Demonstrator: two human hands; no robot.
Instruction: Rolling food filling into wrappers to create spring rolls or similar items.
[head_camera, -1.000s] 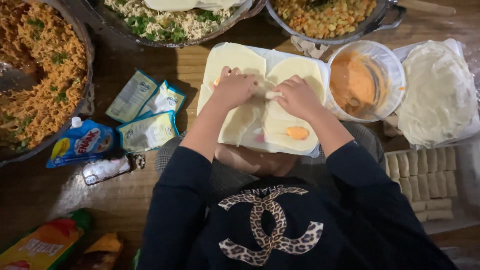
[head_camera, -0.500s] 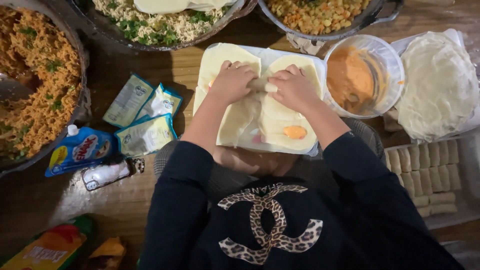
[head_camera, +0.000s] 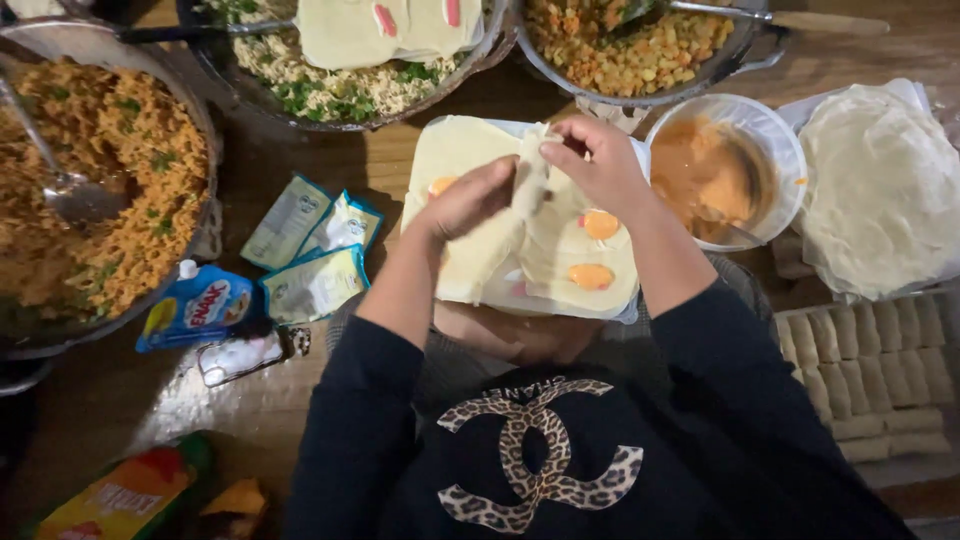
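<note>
Now, head view, centre frame: both hands have come up off the white board (head_camera: 455, 150), where a half-sec ago they lay flat pressing a wrapper. Left hand (head_camera: 470, 200) and right hand (head_camera: 595, 165) pinch a pale folded wrapper roll (head_camera: 530, 185) between them, lifted just above the board. Left fingers are clenched round its lower end; right fingers (head_camera: 560, 150) are closed on its top. Judging by that, the rolling looks done & the piece is being picked up, not flattened further.

Flat wrappers on the board below carry orange dabs (head_camera: 592, 275), right of centre. Camera has also shifted since: more of the upper bowls shows.

Pkgs & labels, by place:
- left of centre, on the wooden tabletop (head_camera: 270, 400): three small flat sachets (head_camera: 315, 285), white w/ green-blue edges, fanned together.
- further left: blue squeeze pouch (head_camera: 200, 305) w/ white cap, yellow-red label.
- just below it: small clear wrapped packet (head_camera: 240, 355), lying flat.
- lower left corner: green-orange-red bag (head_camera: 120, 495), blurred.

Right side: clear bowl of orange sauce (head_camera: 725, 170), stack of round wrappers (head_camera: 880, 190), and a tray of finished rolls (head_camera: 880, 360) at lower right.
</note>
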